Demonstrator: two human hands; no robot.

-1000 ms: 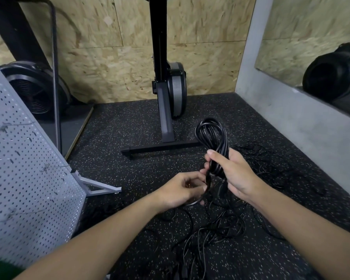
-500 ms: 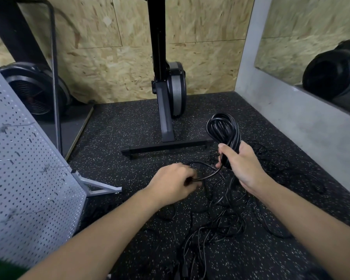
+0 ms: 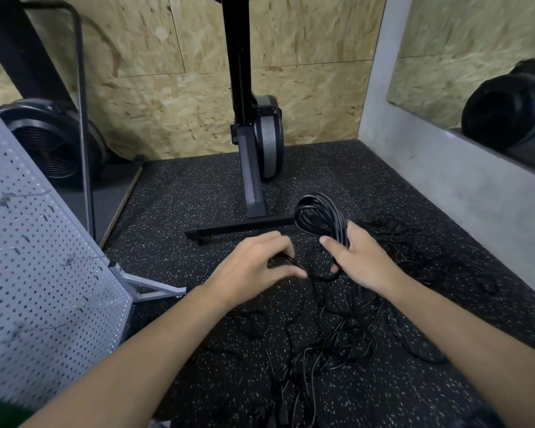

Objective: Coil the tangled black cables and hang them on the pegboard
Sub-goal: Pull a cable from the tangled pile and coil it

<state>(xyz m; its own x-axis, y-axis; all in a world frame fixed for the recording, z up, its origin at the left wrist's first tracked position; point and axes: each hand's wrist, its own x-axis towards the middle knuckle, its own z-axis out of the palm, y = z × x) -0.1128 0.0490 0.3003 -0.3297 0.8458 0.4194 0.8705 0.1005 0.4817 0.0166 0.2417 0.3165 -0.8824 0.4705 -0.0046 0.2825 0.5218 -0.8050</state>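
Note:
My right hand (image 3: 360, 264) grips a coiled black cable (image 3: 317, 216), and the loops stick up above my thumb. To its left, my left hand (image 3: 254, 268) pinches the loose end of that cable (image 3: 294, 262), which bends down and across to the bundle. A tangle of thin black cables (image 3: 331, 338) lies on the speckled rubber floor below and to the right of both hands. At the left stands the white pegboard (image 3: 34, 273), tilted, with thin wire hooks on it.
A black exercise machine (image 3: 254, 140) stands just behind the hands, its floor bar (image 3: 238, 227) close to the coil. A fan (image 3: 53, 143) and a metal frame are at the back left. The pegboard's foot (image 3: 149, 285) juts out on the floor. A grey wall runs along the right.
My right hand lowered the coil a little and turned it. My left hand moved right, closer to the bundle, carrying the loose end along.

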